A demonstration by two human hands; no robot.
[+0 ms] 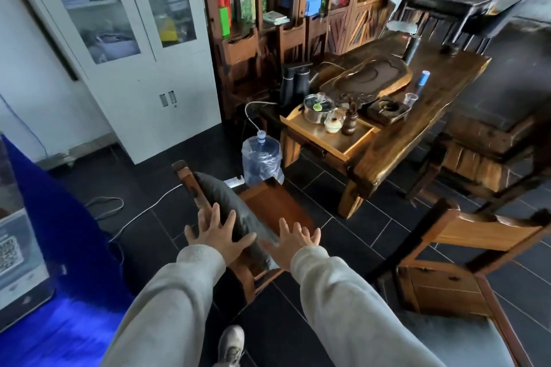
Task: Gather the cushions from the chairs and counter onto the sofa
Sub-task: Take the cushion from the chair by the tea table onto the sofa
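Note:
A dark grey cushion (229, 205) leans upright against the back of a wooden chair (274, 202) in front of me. My left hand (216, 234) is spread, its fingers straight, over the cushion's near left side. My right hand (293, 243) is spread too, at the cushion's lower right edge over the chair seat. Neither hand grips the cushion. A second wooden chair (465, 250) at the right has a grey seat pad (453, 340) at the frame's lower edge.
A long wooden tea table (417, 134) with a tea tray and kettle stands beyond the chair. A water jug (261, 158) and cables lie on the dark tiled floor. A white cabinet (140, 48) is at the left, a blue cloth (59, 217) nearer.

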